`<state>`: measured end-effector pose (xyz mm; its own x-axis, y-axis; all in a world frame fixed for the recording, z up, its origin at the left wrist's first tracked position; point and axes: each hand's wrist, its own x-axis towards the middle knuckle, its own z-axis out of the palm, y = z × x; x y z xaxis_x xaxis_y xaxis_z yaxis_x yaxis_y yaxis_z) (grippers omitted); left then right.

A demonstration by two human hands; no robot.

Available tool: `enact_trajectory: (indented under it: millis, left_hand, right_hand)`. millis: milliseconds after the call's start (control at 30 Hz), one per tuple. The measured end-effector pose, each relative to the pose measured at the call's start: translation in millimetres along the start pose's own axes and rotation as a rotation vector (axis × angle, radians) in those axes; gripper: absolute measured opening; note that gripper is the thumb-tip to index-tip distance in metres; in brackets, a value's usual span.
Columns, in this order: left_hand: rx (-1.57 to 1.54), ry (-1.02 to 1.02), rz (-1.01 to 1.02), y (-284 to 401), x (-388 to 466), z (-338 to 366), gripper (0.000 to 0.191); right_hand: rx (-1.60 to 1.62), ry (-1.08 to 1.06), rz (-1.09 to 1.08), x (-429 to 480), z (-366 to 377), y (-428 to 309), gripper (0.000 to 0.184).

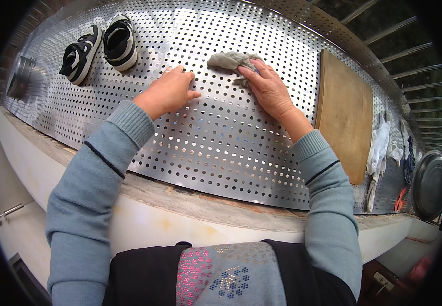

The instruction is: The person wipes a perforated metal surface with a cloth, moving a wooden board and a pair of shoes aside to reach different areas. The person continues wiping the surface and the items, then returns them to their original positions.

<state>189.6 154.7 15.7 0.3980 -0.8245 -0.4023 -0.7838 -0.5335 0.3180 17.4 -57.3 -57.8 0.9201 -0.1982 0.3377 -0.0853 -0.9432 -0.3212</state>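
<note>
Under the fingers of my right hand [265, 86] is a crumpled grey cloth [228, 61], pressed against the perforated metal sheet [209, 134]. Part of the cloth sticks out past my fingertips to the left. My left hand [171, 90] rests on or just over the same sheet, to the left of the cloth. Its fingers are spread and hold nothing; whether the fingertips touch the metal I cannot tell.
A pair of black-and-white sneakers [119, 44] stands at the upper left, with a metal pot [20, 78] beyond. On the right lie a wooden board [343, 114], white fabric pieces [378, 145], an orange item [399, 199] and a round dark pan or lid [430, 184]. Metal bars [408, 55] line the far side.
</note>
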Motion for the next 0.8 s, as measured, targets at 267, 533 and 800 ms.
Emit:
enact_trajectory:
  millis: [267,533,800]
  left_hand:
    - [-0.006,0.291,-0.01,13,4,35,0.055]
    - [-0.135,0.291,-0.116,-9,21,30,0.071]
    - [-0.327,0.393,-0.145,-30,30,4,0.08]
  right_hand:
    - [-0.044,0.161,0.299,-5,2,66,0.037]
    - [0.342,-0.253,-0.482,-28,20,-116,0.038]
    - [0.01,0.09,0.375,76,31,29,0.035]
